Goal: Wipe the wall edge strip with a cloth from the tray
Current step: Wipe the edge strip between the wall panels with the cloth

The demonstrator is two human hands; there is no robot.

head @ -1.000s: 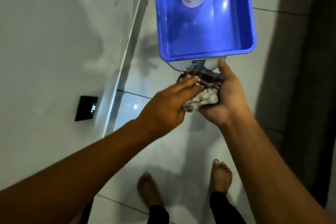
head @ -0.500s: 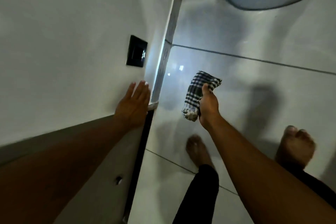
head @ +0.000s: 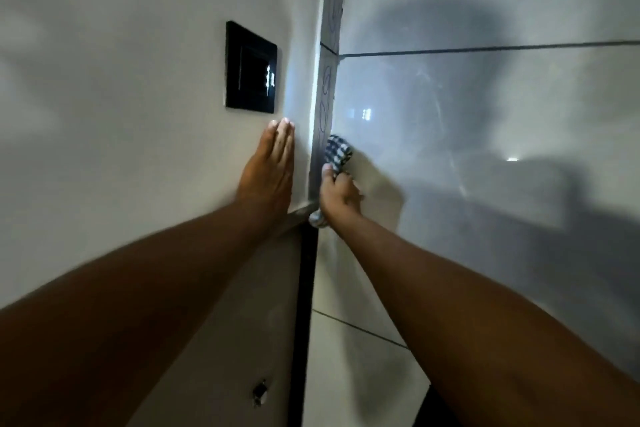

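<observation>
The wall edge strip (head: 327,55) is a narrow grey metal band running down the corner of the white wall, with faint scribbles on it. My right hand (head: 339,196) grips a black-and-white checked cloth (head: 337,151) and holds it against the strip's lower part. A bunched end of the cloth hangs below my wrist. My left hand (head: 270,173) lies flat on the wall just left of the strip, fingers together and pointing up. The tray is out of view.
A black switch plate (head: 251,68) sits on the wall above my left hand. Glossy floor tiles (head: 485,149) with dark grout lines lie right of the strip. Below the hands a dark vertical gap (head: 304,305) runs beside a panel with a small latch (head: 259,392).
My right hand has carried the cloth left from the tray onto the strip. My left hand let go of the cloth and now presses flat on the wall. The view has swung away from the blue tray.
</observation>
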